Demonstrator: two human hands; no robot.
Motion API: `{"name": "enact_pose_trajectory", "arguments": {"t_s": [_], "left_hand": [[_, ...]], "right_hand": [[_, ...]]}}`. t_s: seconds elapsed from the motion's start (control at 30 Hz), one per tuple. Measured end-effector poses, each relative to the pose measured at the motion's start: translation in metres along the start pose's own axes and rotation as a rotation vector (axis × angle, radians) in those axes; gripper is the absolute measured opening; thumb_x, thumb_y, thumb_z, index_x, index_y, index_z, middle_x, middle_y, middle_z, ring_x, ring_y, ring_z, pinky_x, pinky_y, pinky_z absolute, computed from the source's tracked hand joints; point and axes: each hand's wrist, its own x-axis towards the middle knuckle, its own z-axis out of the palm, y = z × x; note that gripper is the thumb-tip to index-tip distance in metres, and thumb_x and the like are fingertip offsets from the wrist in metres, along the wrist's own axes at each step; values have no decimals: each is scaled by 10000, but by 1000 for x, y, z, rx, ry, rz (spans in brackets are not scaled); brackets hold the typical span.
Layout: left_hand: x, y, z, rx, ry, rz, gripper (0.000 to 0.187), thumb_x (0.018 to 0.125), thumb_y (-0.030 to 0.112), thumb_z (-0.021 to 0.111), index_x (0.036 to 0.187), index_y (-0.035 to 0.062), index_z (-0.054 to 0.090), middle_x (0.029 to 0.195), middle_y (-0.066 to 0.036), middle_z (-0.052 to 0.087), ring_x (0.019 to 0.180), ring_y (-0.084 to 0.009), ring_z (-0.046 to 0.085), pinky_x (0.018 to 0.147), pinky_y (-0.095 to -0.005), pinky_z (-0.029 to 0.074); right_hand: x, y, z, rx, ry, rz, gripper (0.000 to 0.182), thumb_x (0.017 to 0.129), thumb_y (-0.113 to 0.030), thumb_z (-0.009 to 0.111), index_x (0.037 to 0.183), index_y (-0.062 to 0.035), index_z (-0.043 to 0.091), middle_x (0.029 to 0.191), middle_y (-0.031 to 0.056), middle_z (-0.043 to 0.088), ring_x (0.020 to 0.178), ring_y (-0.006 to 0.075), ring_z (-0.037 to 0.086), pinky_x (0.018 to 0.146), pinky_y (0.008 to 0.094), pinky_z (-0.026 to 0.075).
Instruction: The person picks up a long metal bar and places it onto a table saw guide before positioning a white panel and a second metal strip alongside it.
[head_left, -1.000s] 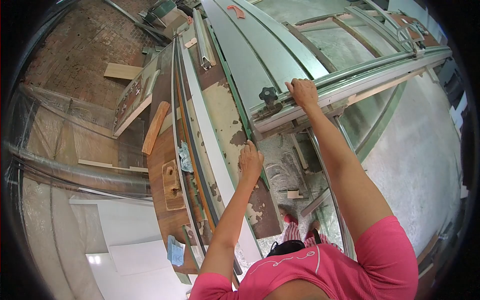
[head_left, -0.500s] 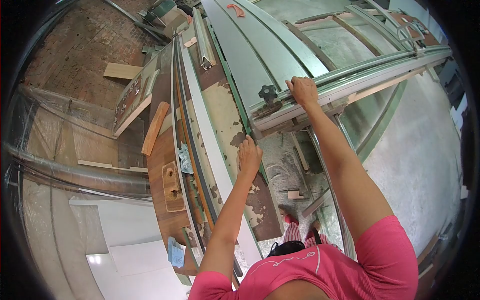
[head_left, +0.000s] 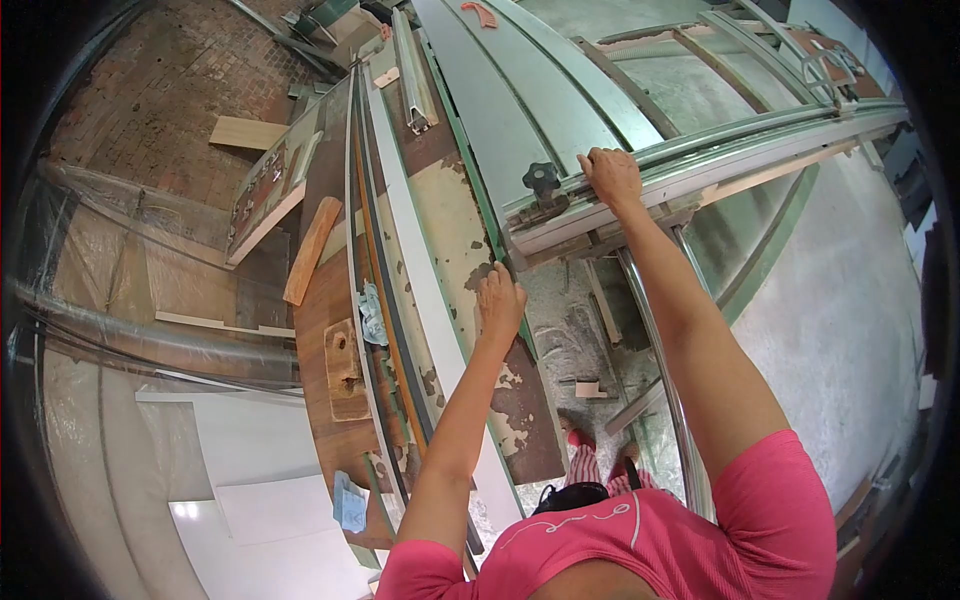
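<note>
My right hand (head_left: 611,178) is closed over the long metal rail (head_left: 690,172) that crosses the grooved metal table (head_left: 500,85). Just left of that hand a black star knob (head_left: 541,179) stands on the rail's near end. My left hand (head_left: 500,306) is lower and to the left, fingers curled at the green edge (head_left: 470,170) of the machine bed, close under the rail's end. Whatever is under its fingertips is hidden. A long white strip (head_left: 416,228) runs lengthwise to the left of my left hand, on the bed with peeling paint (head_left: 448,215).
An orange plastic piece (head_left: 480,14) lies on the far metal table. Left of the strips are a wooden block with holes (head_left: 345,368), a wood offcut (head_left: 312,250), a crumpled blue cloth (head_left: 372,316) and a blue box (head_left: 350,502). White panels (head_left: 270,530) are at lower left.
The whole view has shifted slightly. Both hands keep their places on the rail and at the green edge.
</note>
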Motion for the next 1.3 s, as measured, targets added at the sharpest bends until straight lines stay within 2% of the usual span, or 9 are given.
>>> {"name": "enact_pose_trajectory", "arguments": {"t_s": [0.67,1.0,1.1,1.17,1.3], "left_hand": [[22,-15,13,-5,36,4,519,722,122,552,1162,-115,414,922,-194,519,884,-325,494,766,-404,422],[34,-20,16,-19,71,18,521,716,124,556,1161,-110,418,915,-193,528,875,-329,506,763,-410,429],[39,-21,16,-11,59,12,526,717,126,558,1167,-104,413,923,-195,528,881,-327,506,754,-411,435],[43,-20,12,-57,-31,-31,513,751,131,542,1176,-117,394,947,-225,512,895,-354,492,785,-417,409],[51,-26,15,-20,-19,-14,507,739,139,539,1165,-106,414,943,-209,527,892,-336,511,760,-409,431]], "right_hand": [[17,-3,4,16,3,13,332,839,-354,498,762,-62,633,752,108,629,798,268,587,772,381,412],[23,-1,8,19,47,-7,318,821,-349,522,728,-66,631,733,96,629,760,246,593,746,368,420],[26,-1,10,24,57,2,312,821,-346,522,729,-68,630,735,91,630,768,242,591,759,364,412],[28,-1,11,25,64,8,309,822,-345,522,733,-69,629,737,88,630,772,239,591,766,363,408],[31,-1,12,26,47,11,304,826,-341,518,747,-69,630,748,91,630,780,239,589,773,365,403]]}}
